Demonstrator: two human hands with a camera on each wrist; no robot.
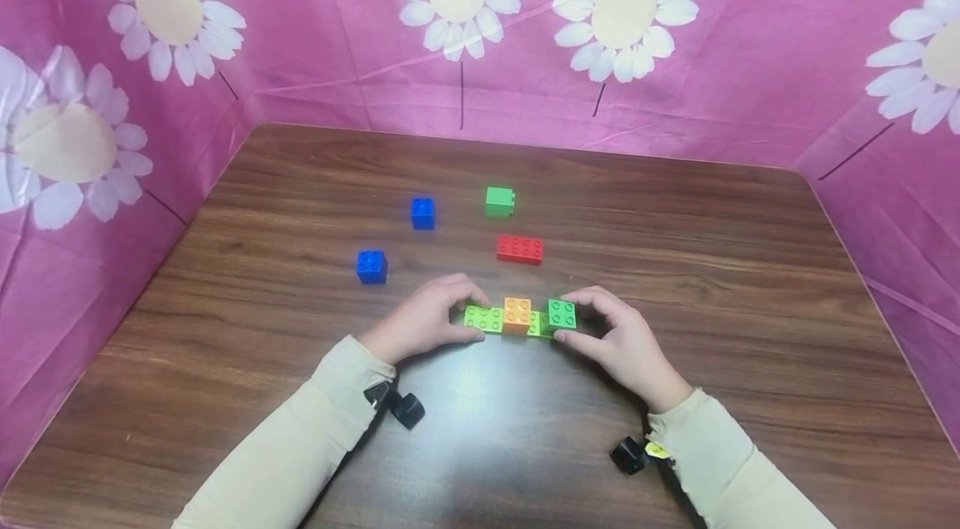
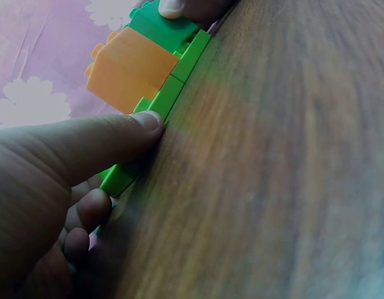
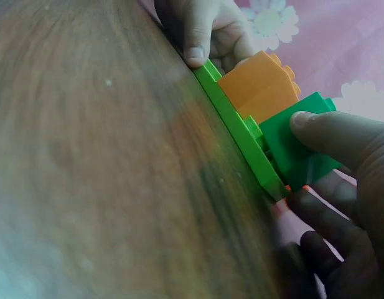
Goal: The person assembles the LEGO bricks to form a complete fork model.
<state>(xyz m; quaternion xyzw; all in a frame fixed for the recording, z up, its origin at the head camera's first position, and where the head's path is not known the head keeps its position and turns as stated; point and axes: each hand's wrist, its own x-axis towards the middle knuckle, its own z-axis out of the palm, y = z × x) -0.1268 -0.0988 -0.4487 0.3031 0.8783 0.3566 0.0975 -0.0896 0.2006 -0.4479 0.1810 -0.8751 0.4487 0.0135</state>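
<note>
A flat light green strip of toy bricks point(image 1: 483, 318) lies on the table, with a seam across its side in the left wrist view. An orange brick point(image 1: 517, 316) stands on its middle. Thumb and fingers of my left hand point(image 1: 431, 316) pinch the strip's left end by its long sides. At the other end, my right hand point(image 1: 626, 346) holds a darker green brick point(image 3: 300, 146) between thumb and fingers. That brick is over the strip's right end; in the right wrist view studs show beneath its edge. I cannot tell whether it is fully seated.
Beyond the hands lie a red brick point(image 1: 520, 249), a green brick point(image 1: 500, 202) on its side, and two blue bricks point(image 1: 423, 213), point(image 1: 372, 266) farther left. A pink flowered cloth point(image 1: 322, 37) surrounds the wooden table point(image 1: 675, 221) at the back and sides.
</note>
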